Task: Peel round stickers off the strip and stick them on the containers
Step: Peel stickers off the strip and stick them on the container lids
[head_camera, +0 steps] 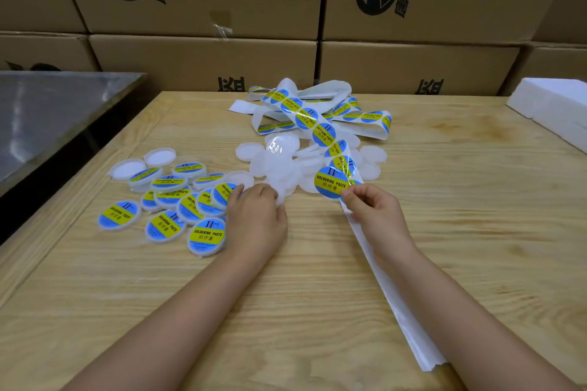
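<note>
A white backing strip (320, 128) with round blue-and-yellow "Soldering Paste" stickers loops across the far middle of the wooden table (476, 232). My right hand (374, 213) pinches one round sticker (330, 182) by its lower right edge, lifted off the strip. The bare end of the strip (390, 305) trails back under my right forearm. My left hand (254, 216) rests fingers-down on a plain white container (281, 192) at the near edge of a pile of unlabelled containers (273, 162). Left of that hand lie several labelled containers (171, 209).
Stacked cardboard boxes (203, 60) wall off the far edge of the table. A grey metal surface (54, 114) sits lower on the left. White foam blocks (552, 105) lie at the far right.
</note>
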A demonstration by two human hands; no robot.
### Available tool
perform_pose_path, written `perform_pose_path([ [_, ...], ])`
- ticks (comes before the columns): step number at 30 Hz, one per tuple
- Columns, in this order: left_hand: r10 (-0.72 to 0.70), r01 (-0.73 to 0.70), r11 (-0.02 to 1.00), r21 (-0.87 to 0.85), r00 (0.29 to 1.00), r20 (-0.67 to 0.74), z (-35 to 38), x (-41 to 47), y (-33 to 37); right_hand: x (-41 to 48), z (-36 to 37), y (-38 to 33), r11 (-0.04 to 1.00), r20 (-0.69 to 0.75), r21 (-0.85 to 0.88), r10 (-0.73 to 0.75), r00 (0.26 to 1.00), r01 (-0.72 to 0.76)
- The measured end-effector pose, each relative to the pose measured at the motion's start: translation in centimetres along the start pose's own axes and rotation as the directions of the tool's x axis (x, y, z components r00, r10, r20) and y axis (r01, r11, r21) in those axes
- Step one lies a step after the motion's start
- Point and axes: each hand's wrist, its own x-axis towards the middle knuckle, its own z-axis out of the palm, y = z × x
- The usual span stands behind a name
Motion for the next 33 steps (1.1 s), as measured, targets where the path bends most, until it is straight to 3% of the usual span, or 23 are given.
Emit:
perform_pose_path([
  [7,0.072,-0.076,0.995,-0.061,0.995,-0.062,-1.0,-0.3,0.3,-0.1,0.1,0.3,0.995,-0.006,0.073,-0.065,0.998,0.066],
  [12,0.346,-0.391,0.859,-0.332,0.919,-0.186,-1.4,-1.0,1.3,-0.5,0.3,0.0,0.989,0.062,0.002,-0.148,0.987,0.148],
  [16,0.251,-0.210,0.684,-0.699,0.967,-0.045,-1.5,-1.6,1.7,-1.1,0.5,-0.6,0.975,0.158,-0.019,-0.214,0.964,0.220],
  [18,0.214,-0.162,0.680,-0.715,0.977,-0.019,-1.4,-1.5,1.4,-1.2,0.5,-0.7,0.966,0.191,-0.037,-0.245,0.951,0.256],
  [23,0.301,-0.288,0.749,-0.596,0.950,-0.081,-1.0,-1.4,1.5,-1.6,0.8,-0.5,0.944,0.320,-0.143,-0.240,0.916,0.297],
  [26,0.162,-0.141,0.659,-0.739,0.986,-0.043,-1.2,-1.4,1.6,-1.7,1.1,-0.5,0.962,0.266,-0.104,-0.218,0.939,0.253],
  [28,0.061,0.116,0.403,-0.908,0.986,0.154,-1.6,-1.2,1.7,-1.8,1.2,-0.8,0.985,0.220,0.001,-0.167,0.961,0.171],
  [30,0.087,0.322,0.154,-0.934,0.937,0.338,-1.8,-0.8,1.5,-1.7,1.1,-0.9,0.990,0.199,0.090,-0.126,0.972,0.110],
  [33,0.134,0.391,0.126,-0.912,0.904,0.406,-2.1,-0.6,1.3,-1.7,1.0,-0.8,0.989,0.192,0.121,-0.107,0.976,0.084],
])
